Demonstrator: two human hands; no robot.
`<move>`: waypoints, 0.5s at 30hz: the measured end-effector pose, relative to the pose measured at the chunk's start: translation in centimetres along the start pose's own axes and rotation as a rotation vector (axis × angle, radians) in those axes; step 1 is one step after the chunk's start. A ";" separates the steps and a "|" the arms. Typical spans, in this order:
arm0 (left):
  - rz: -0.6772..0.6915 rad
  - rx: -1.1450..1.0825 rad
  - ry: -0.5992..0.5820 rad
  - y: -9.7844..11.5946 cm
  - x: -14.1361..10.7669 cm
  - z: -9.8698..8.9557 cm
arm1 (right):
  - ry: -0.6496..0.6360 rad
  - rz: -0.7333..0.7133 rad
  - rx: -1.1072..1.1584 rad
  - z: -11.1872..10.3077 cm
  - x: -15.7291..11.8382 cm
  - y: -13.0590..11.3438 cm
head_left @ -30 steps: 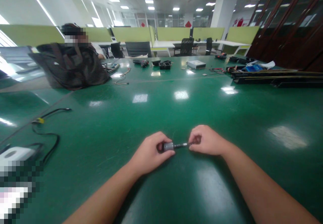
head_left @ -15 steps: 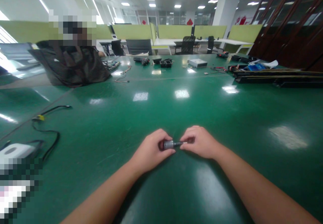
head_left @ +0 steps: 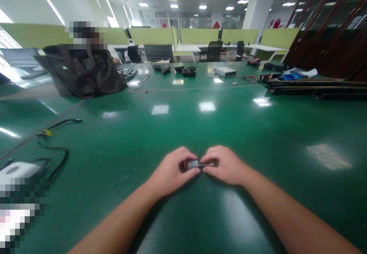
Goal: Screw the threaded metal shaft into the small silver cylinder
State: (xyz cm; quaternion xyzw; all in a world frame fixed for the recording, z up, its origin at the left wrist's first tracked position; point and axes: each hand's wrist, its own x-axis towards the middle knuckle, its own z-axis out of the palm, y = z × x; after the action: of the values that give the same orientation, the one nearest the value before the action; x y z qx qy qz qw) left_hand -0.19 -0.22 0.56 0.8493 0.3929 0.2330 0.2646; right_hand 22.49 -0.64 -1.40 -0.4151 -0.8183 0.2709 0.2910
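Low in the middle of the head view, a small grey metal cylinder [head_left: 193, 164] lies level between both hands, just over the green tabletop. My left hand [head_left: 174, 173] curls around its left end, thumb in front and fingers behind. From the cylinder's right side a thin dark shaft [head_left: 204, 165] sticks out. My right hand [head_left: 225, 165] pinches this shaft close to the cylinder, and the fingertips of the two hands almost meet. The left end of the cylinder is hidden in my left palm. Exactly what kind of part it is cannot be made out.
A dark tote bag [head_left: 86, 74] stands at the back left, with a person behind it. A black cable [head_left: 66, 152] and a white device [head_left: 18, 172] lie at left. Far back are a grey-white box [head_left: 225, 71] and black parts [head_left: 189, 71]; black bars [head_left: 312, 89] lie right.
My right hand has slid left along the shaft, closer to the cylinder and my left hand. My left hand has kept its hold nearly in place.
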 end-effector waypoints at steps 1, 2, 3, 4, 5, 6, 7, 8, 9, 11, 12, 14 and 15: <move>0.000 0.001 0.000 0.0 0.0 0.0 | 0.005 -0.005 -0.008 0.0 0.0 0.0; -0.002 0.002 0.000 0.0 0.0 0.1 | 0.010 -0.009 -0.014 0.1 -0.1 -0.1; -0.006 0.001 -0.002 0.0 0.0 0.1 | 0.013 -0.012 -0.021 0.1 -0.1 -0.1; -0.014 0.001 -0.003 0.0 0.0 0.1 | 0.014 -0.015 -0.026 0.1 -0.1 -0.1; -0.024 0.001 -0.005 0.1 0.0 0.2 | 0.013 -0.016 -0.031 0.2 -0.1 -0.2; -0.033 0.001 -0.007 0.1 0.0 0.2 | 0.011 -0.015 -0.034 0.2 -0.1 -0.2; -0.040 0.001 -0.009 0.1 0.0 0.2 | 0.009 -0.015 -0.037 0.2 -0.1 -0.2; -0.045 0.001 -0.011 0.1 0.0 0.2 | 0.008 -0.015 -0.039 0.3 -0.1 -0.2; -0.046 0.001 -0.014 0.1 0.0 0.2 | 0.007 -0.015 -0.040 0.3 0.0 -0.2; -0.045 0.001 -0.016 0.0 0.0 0.2 | 0.009 -0.014 -0.042 0.3 0.0 -0.2; -0.044 0.000 -0.016 0.0 0.0 0.2 | 0.010 -0.014 -0.042 0.4 0.0 -0.2; -0.050 -0.003 -0.013 0.0 0.0 0.2 | 0.011 -0.017 -0.041 0.4 0.0 -0.1; -0.054 -0.007 -0.013 0.0 -0.1 0.3 | 0.013 -0.021 -0.040 0.4 0.0 -0.1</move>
State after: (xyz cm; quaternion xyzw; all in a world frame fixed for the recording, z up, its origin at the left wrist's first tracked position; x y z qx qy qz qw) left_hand -0.06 -0.34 0.37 0.8389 0.4134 0.2217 0.2761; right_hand 22.18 -0.80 -1.60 -0.4142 -0.8259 0.2486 0.2908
